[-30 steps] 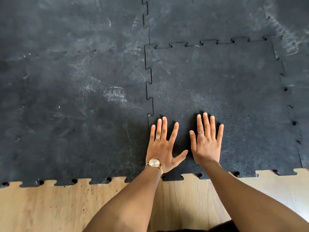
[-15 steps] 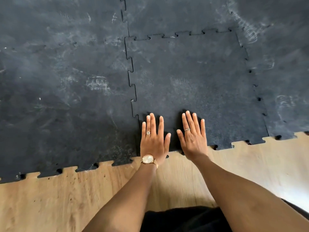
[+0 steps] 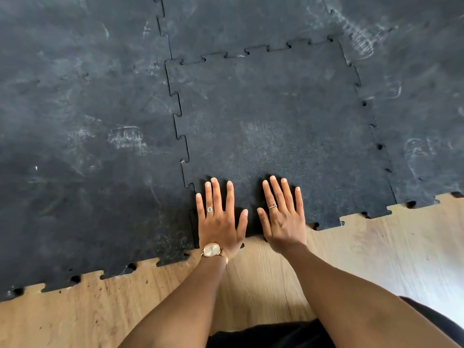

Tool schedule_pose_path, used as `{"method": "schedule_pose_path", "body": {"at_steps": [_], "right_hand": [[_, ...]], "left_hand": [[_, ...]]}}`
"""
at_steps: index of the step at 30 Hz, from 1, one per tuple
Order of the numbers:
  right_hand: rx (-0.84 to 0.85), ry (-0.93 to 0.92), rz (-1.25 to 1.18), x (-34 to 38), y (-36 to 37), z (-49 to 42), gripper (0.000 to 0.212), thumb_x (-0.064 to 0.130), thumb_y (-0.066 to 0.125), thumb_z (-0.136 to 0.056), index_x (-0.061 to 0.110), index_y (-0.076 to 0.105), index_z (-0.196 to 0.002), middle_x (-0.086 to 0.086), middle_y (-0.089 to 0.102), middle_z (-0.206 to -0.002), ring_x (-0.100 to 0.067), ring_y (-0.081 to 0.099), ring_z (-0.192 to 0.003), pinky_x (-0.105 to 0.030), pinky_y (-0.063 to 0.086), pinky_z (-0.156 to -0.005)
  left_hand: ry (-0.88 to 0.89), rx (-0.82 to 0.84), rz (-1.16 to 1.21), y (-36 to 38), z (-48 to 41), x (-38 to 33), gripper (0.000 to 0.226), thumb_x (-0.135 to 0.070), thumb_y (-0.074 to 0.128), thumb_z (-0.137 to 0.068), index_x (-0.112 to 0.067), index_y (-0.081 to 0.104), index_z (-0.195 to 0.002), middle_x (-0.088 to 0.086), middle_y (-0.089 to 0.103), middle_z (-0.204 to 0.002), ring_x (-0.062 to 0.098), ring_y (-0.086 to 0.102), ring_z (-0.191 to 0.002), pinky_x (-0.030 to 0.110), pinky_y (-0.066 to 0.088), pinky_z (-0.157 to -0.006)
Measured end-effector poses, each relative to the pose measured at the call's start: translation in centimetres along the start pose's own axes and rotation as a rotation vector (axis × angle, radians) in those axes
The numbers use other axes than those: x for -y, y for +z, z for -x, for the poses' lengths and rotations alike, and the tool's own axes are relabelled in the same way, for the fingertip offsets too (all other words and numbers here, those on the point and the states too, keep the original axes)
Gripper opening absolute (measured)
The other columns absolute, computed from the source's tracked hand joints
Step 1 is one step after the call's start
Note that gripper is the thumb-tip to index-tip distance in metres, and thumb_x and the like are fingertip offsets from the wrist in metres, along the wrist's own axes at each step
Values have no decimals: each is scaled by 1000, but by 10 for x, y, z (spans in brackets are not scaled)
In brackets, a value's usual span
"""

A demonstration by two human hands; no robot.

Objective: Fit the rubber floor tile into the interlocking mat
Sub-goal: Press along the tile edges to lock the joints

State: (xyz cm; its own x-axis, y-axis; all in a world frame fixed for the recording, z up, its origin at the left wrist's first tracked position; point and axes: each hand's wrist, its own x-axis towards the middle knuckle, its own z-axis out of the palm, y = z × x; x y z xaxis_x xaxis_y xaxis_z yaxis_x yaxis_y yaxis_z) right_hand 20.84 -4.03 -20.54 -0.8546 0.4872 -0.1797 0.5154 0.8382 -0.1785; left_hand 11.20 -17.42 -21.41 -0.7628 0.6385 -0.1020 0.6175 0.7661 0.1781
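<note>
A dark rubber floor tile [image 3: 276, 126] with toothed edges lies inside the black interlocking mat [image 3: 82, 146]. Its left, far and right seams sit against neighbouring tiles. My left hand [image 3: 219, 219], with a ring and a gold watch, lies flat with fingers spread on the tile's near left corner, beside the left seam. My right hand [image 3: 282, 217], also ringed, rests flat on the tile's near edge just to the right. Neither hand holds anything. Small dark gaps show along the right seam.
Light wooden floor [image 3: 351, 259] runs along the mat's toothed near edge. Dusty white scuffs mark the surrounding tiles. Dark clothing [image 3: 263, 335] shows at the bottom between my forearms.
Both hands have slid back toward me, from the tile's middle to its near edge, and the fingers drew closer together. The view has tilted and shifted.
</note>
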Motion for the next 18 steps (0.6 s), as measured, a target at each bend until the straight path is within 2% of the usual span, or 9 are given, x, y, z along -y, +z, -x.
{"method": "schedule_pose_path", "body": {"at_steps": [8, 14, 18], "right_hand": [[-15, -18, -6, -4, 7, -2, 63, 42, 27, -98, 17, 15, -155, -4, 14, -163, -25, 6, -151, -53, 8, -120], [83, -6, 42, -1, -3, -2, 64, 43, 25, -98, 17, 11, -155, -5, 13, -163, -25, 2, -150, -54, 6, -119], [112, -21, 49, -4, -1, -2, 64, 43, 24, -99, 17, 7, -155, -6, 10, -163, -25, -1, -150, -54, 4, -120]], "left_hand": [[15, 42, -21, 2, -1, 1, 70, -51, 25, -97, -15, 16, -155, 14, 9, -163, 34, 2, -150, 56, 7, -119], [20, 107, -42, -5, -1, -1, 72, -53, 25, -96, -14, 15, -155, 13, 6, -163, 36, 2, -150, 59, 8, -118], [4, 138, -66, -2, -2, -1, 71, -55, 16, -97, -15, 6, -156, 13, 2, -163, 35, -2, -150, 58, 2, -119]]}}
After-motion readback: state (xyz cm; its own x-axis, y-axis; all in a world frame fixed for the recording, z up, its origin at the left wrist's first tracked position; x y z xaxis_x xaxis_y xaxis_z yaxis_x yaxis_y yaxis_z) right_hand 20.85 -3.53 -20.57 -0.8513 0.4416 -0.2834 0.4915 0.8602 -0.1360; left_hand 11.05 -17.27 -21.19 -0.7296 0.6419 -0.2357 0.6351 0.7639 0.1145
